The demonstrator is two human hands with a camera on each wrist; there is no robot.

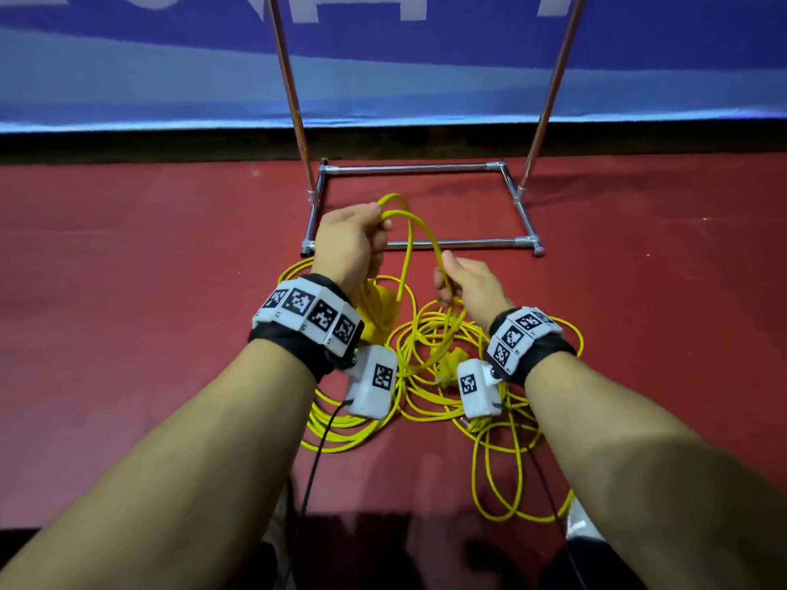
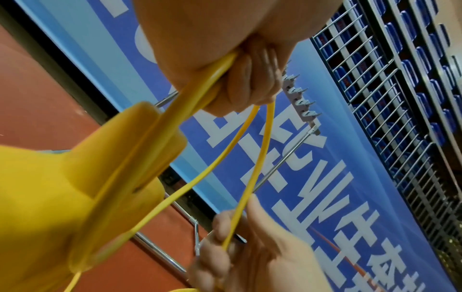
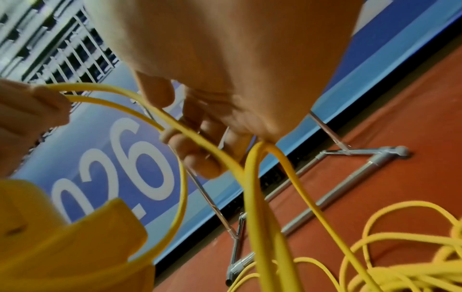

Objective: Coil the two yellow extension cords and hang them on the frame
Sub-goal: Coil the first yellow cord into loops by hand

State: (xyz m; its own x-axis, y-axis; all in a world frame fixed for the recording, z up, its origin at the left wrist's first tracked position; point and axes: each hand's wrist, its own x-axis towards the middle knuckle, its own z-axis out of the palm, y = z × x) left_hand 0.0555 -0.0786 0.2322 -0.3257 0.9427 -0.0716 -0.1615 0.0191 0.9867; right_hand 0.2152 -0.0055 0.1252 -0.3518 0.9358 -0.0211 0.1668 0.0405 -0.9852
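Two yellow extension cords [image 1: 430,355] lie in loose tangled loops on the red floor, in front of the metal frame [image 1: 419,168]. My left hand [image 1: 362,236] is raised over them and grips a few gathered loops of cord [image 2: 215,77]. A yellow socket block [image 2: 95,168] hangs just below that hand. A strand [image 1: 419,232] arcs from the left hand to my right hand [image 1: 458,278], which holds it between thumb and curled fingers [image 3: 197,156]. From there the cord [image 3: 260,217] drops to the pile on the floor.
The frame's rectangular base [image 3: 335,189] rests on the floor, and two thin uprights [image 1: 291,95] rise from it. A grey hook bar [image 2: 300,102] sits at the frame's top. A blue banner [image 1: 127,78] lines the wall behind. Black wrist cables [image 1: 317,462] trail toward me.
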